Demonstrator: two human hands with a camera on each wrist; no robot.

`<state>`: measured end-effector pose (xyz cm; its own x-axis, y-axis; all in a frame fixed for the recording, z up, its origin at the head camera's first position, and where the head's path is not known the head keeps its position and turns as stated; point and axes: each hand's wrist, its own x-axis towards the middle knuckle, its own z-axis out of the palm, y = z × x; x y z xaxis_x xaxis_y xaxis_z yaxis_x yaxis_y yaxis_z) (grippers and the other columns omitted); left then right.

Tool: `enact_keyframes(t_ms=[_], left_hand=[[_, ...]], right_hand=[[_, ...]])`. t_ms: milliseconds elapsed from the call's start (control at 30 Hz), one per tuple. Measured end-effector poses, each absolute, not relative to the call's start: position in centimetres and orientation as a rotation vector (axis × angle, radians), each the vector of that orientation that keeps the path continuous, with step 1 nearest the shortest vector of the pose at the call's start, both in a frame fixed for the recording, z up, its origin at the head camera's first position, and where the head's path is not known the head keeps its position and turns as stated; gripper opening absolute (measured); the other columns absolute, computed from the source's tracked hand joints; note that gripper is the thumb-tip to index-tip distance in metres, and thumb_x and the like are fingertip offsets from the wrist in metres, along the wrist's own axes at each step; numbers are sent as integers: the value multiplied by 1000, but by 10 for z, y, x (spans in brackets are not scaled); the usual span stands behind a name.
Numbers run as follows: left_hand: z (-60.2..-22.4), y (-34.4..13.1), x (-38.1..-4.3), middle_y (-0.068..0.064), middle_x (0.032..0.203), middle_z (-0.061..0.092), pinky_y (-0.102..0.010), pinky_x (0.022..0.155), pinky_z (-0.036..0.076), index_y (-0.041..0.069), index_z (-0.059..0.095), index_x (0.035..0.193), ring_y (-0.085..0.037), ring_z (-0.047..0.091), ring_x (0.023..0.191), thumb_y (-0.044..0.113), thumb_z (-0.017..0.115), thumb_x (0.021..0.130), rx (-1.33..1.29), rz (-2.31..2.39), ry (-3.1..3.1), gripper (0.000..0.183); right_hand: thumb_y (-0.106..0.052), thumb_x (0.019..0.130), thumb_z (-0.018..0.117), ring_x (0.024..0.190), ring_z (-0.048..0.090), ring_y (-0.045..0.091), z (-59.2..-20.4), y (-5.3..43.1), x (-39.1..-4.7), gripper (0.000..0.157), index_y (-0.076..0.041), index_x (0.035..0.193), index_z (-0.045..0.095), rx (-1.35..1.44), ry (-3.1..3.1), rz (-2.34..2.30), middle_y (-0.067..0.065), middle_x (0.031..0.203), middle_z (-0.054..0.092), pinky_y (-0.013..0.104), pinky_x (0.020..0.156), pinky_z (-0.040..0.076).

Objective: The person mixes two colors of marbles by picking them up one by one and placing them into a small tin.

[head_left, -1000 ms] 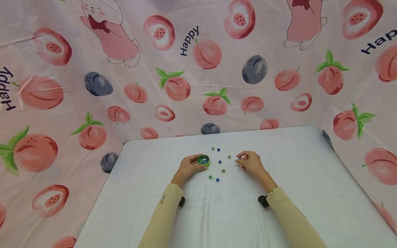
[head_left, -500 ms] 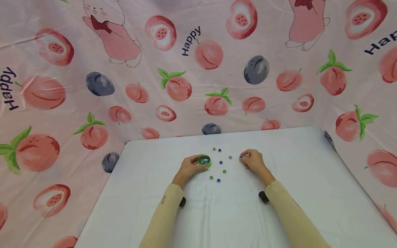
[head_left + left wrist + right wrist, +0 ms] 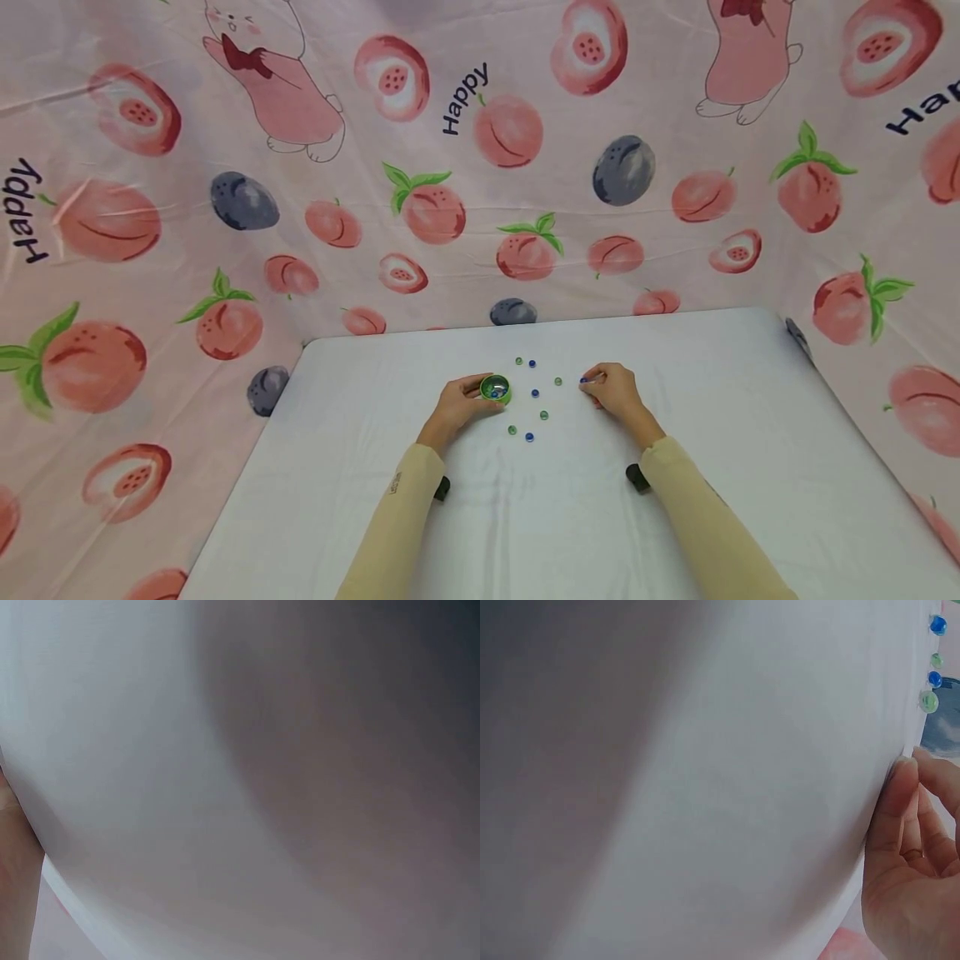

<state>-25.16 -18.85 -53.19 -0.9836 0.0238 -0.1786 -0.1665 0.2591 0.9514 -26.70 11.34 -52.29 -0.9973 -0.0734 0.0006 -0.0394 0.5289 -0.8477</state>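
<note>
My left hand (image 3: 459, 407) holds a small round green cup (image 3: 507, 398), thumb on the near side and fingers on the far side. Blue and clear glass marbles show inside it. At the right, my right hand (image 3: 617, 392) has thumb and index fingertip at a blue marble (image 3: 583, 381), pinching it at the table top. In the right wrist view the thumb and index tips (image 3: 904, 769) nearly meet, and that marble is hidden. Between the hands lie loose marbles, among them a green marble (image 3: 558, 382) and a blue marble (image 3: 536, 393).
A white cloth covers the table (image 3: 360, 433). More marbles lie nearer me, including a blue one (image 3: 529, 437) and a green one (image 3: 512, 430). A peach-printed curtain (image 3: 450, 283) stands behind and at both sides. The left wrist view shows mostly blurred white cloth.
My right hand has shifted slightly right and its fingers have resettled at the blue marble, which stays in place on the table. The left hand keeps holding the cup in place.
</note>
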Motion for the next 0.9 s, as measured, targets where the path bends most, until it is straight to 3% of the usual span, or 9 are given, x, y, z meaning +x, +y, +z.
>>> enact_keyframes(t_ms=[900], left_hand=[[-532,-189,-252,-15,144,66,-43,119,45,5,68,140,-29,62,137,0,91,80,-130,1813,2357,65]], right_hand=[[-6,93,79,50,52,8,-501,64,-246,19,6,107,75,-250,2611,-1644,3,62,64,20,50,42]])
